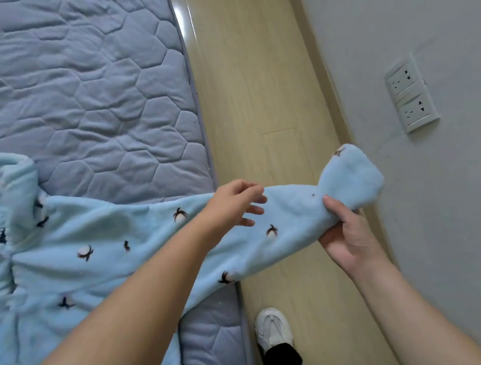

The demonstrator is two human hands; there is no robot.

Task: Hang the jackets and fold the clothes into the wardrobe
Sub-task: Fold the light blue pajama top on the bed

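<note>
1. Head view: pale-blue fleece jacket lies on the bed at lower left, its sleeve stretched rightward over the floor.
2. Right hand grips the sleeve near its cuff.
3. Left hand sits over the sleeve mid-frame, fingers relaxed and apart.

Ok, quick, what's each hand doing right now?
Left hand: open, fingers loose above the blue sleeve, gripping nothing.
Right hand: holding the sleeve near its cuff.
</note>
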